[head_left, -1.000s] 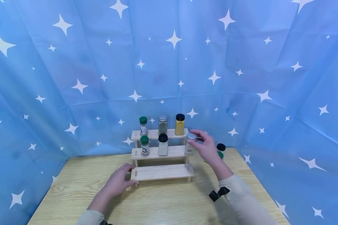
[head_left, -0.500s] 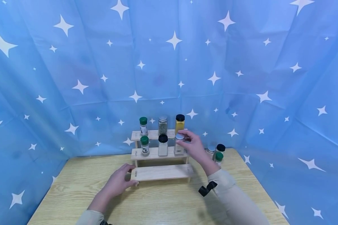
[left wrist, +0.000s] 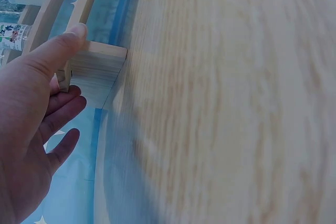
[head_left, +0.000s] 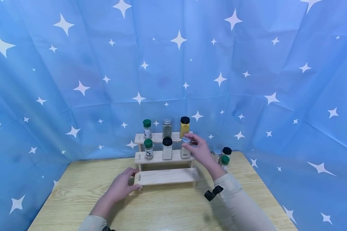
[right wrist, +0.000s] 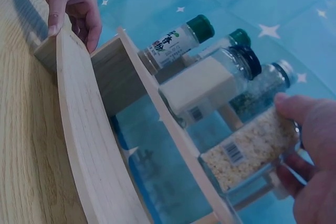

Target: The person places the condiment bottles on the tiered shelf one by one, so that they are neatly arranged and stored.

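My left hand point(head_left: 120, 186) grips the left end of the bottom step of a three-step wooden spice rack point(head_left: 166, 177), thumb on the front edge and fingers behind. In the left wrist view, the thumb point(left wrist: 71, 38) presses the board's edge. At the right of the middle step, my right hand point(head_left: 200, 150) holds a silver-lidded glass jar point(head_left: 185, 152) near its top. Pale, coarse granules fill this jar, as the right wrist view shows. It stands upright, its base at the step. Left of it are a black-lidded jar of white powder point(head_left: 167, 150) and a green-capped shaker point(head_left: 148, 150).
The top step bears another green-capped shaker point(head_left: 147, 130), a silver-lidded herb jar point(head_left: 167, 130) and a black-lidded yellow spice jar point(head_left: 184, 128). Several more jars, including a green-capped one point(head_left: 225, 161), stand on the table point(head_left: 167, 208) right of the rack. A blue starry curtain point(head_left: 104, 112) hangs behind.
My right hand has brought the silver-lidded jar leftward from the middle step's right end to a spot nearer the white powder jar. My left hand has stayed on the rack.
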The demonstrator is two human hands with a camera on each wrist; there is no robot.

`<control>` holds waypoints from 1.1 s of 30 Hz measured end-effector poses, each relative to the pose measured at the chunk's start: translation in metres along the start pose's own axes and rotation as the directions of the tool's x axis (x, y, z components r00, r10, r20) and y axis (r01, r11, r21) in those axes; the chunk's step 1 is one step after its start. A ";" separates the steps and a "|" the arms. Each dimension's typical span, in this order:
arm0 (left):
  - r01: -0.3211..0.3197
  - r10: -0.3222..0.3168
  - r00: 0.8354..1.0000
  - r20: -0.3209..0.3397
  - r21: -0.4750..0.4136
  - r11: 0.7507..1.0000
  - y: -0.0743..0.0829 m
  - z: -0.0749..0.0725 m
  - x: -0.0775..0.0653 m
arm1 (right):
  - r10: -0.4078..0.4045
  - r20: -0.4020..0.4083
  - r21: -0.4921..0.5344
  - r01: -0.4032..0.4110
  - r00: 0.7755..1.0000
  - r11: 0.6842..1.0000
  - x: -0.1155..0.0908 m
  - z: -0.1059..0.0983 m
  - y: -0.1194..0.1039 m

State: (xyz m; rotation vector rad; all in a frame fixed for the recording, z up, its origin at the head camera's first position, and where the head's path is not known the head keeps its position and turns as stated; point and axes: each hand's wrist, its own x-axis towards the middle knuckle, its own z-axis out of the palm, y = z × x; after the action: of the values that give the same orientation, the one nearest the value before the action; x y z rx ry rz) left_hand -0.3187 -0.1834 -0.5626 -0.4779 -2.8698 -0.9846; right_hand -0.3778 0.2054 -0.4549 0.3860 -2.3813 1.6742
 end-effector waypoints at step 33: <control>0.005 -0.005 1.000 0.004 -0.009 1.000 0.003 0.000 -0.001 | -0.049 0.037 -0.512 0.061 0.998 0.857 -0.028 -0.094 0.048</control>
State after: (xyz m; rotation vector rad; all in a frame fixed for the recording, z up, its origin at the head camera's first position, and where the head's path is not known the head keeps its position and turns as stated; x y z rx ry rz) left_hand -0.3170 -0.1818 -0.5607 -0.4737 -2.8724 -0.9996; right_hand -0.3653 0.3126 -0.4749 0.3695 -2.6735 0.9453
